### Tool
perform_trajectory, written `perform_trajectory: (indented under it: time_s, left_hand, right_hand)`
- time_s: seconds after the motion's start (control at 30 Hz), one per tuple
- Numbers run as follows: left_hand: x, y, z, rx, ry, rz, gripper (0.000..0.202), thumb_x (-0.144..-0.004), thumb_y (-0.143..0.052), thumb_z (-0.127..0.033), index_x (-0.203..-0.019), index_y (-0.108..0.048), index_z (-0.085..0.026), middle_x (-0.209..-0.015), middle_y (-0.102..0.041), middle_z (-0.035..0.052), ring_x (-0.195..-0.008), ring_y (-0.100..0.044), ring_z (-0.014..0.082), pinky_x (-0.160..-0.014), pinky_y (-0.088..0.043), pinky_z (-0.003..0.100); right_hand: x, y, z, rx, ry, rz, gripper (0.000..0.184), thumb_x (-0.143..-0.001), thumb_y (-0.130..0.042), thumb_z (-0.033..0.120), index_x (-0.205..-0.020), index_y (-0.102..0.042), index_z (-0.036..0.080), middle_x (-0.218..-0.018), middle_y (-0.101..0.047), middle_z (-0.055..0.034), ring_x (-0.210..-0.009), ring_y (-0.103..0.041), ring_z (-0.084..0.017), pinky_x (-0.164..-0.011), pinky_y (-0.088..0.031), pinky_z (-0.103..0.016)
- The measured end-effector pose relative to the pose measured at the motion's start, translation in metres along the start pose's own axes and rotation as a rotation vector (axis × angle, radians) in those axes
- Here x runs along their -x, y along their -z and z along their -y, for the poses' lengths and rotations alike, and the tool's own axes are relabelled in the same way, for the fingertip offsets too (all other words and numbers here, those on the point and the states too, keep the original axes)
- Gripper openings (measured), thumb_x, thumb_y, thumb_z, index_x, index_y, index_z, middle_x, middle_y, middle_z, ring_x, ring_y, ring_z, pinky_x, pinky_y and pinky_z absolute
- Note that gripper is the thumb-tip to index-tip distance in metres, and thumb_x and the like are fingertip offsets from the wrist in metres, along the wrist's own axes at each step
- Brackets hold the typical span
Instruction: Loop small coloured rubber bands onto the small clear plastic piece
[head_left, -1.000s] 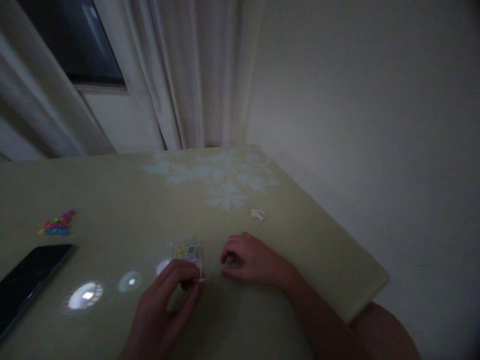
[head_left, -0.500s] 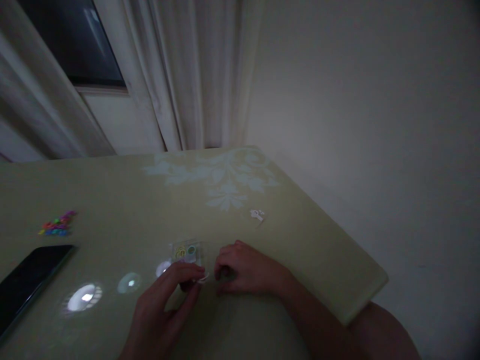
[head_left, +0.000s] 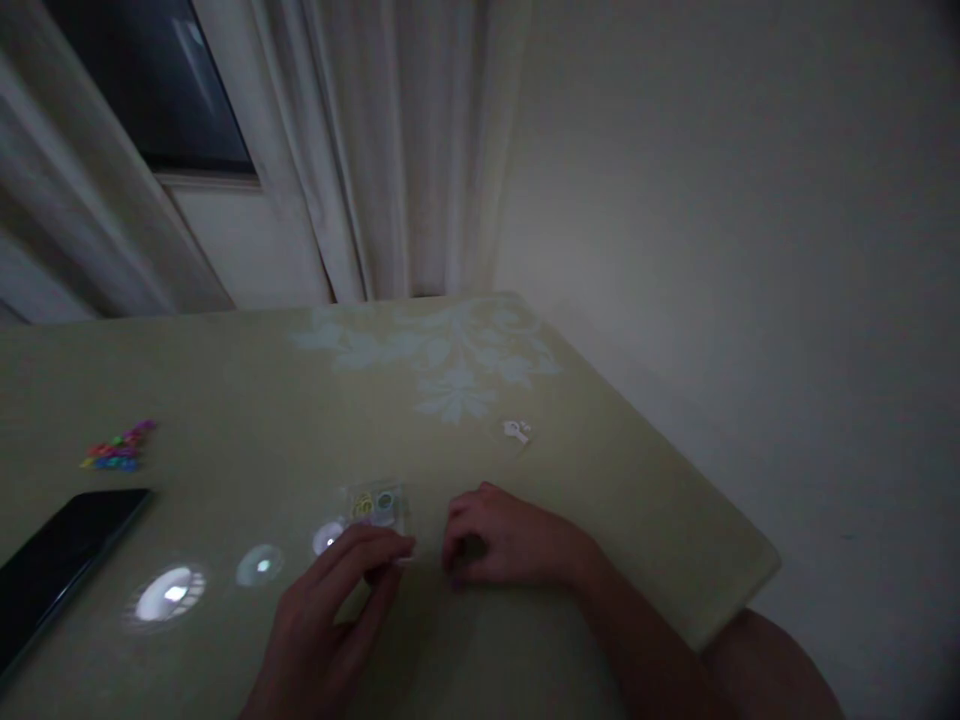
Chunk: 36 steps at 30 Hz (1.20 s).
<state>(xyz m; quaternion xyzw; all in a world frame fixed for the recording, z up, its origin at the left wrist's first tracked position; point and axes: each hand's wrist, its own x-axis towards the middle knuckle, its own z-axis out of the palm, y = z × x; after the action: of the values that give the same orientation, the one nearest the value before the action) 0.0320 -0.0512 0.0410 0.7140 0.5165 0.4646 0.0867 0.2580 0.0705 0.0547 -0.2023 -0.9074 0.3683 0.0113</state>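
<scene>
My left hand hovers low over the pale green table, its thumb and fingers pinched together on something small and white that I cannot make out. My right hand rests on the table just to the right, fingers curled under; what they hold, if anything, is hidden. Right behind my left fingertips lies a small clear bag with yellow and green bits inside. The room is dim.
A pile of small coloured pieces lies at the far left. A dark phone sits at the left edge. A small white object lies further back. Curtains and a window stand behind; the table's corner is at right.
My right hand drew toward the left hand, then eased slightly back right. The left hand's pinch stayed near the clear bag; the white bit shows less now.
</scene>
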Motion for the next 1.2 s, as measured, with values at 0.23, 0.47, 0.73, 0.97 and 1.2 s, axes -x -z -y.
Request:
perform_trajectory:
  time_s: [0.23, 0.47, 0.73, 0.97, 1.2]
  left_hand:
    - [0.003, 0.000, 0.006, 0.007, 0.004, 0.013, 0.018, -0.096, -0.062, -0.020, -0.108, -0.074, -0.028, -0.100, -0.079, 0.0019, -0.090, -0.078, 0.0134, -0.079, -0.061, 0.016]
    - [0.004, 0.000, 0.006, 0.002, 0.013, 0.022, 0.016, -0.096, -0.064, -0.022, -0.107, -0.074, -0.028, -0.100, -0.079, 0.0034, -0.090, -0.079, 0.0157, -0.077, -0.062, 0.018]
    - [0.002, -0.001, 0.004, 0.027, -0.010, 0.021, 0.019, -0.095, -0.063, -0.018, -0.108, -0.073, -0.028, -0.098, -0.078, 0.0020, -0.087, -0.078, 0.0140, -0.075, -0.061, 0.016]
    - [0.001, -0.001, 0.003, 0.036, 0.002, 0.031, 0.019, -0.094, -0.065, -0.018, -0.108, -0.074, -0.027, -0.096, -0.077, 0.0018, -0.082, -0.076, 0.0131, -0.073, -0.060, 0.016]
    - [0.001, -0.001, 0.003, 0.039, -0.001, 0.033, 0.018, -0.094, -0.065, -0.018, -0.106, -0.074, -0.027, -0.094, -0.077, 0.0022, -0.080, -0.076, 0.0139, -0.069, -0.061, 0.016]
  right_hand:
    - [-0.002, -0.003, 0.007, 0.048, -0.014, -0.013, 0.013, -0.090, -0.079, 0.032, -0.099, -0.079, 0.022, -0.099, -0.073, -0.0015, -0.095, -0.066, -0.018, -0.094, -0.040, -0.031]
    - [-0.006, -0.010, 0.007, 0.084, 0.035, 0.008, 0.013, -0.092, -0.078, 0.035, -0.096, -0.078, 0.022, -0.097, -0.073, -0.0006, -0.096, -0.065, -0.018, -0.093, -0.038, -0.032]
    - [-0.006, -0.011, 0.007, 0.082, 0.027, 0.033, 0.012, -0.090, -0.078, 0.030, -0.098, -0.078, 0.022, -0.094, -0.072, -0.0001, -0.091, -0.065, -0.017, -0.089, -0.039, -0.030]
    - [-0.006, -0.008, 0.010, 0.098, 0.014, -0.018, 0.010, -0.093, -0.076, 0.029, -0.099, -0.076, 0.021, -0.098, -0.073, -0.0018, -0.096, -0.065, -0.019, -0.093, -0.039, -0.031]
    - [-0.007, -0.009, 0.011, 0.112, 0.029, -0.014, 0.013, -0.092, -0.075, 0.032, -0.099, -0.076, 0.021, -0.098, -0.073, -0.0018, -0.094, -0.065, -0.018, -0.092, -0.039, -0.032]
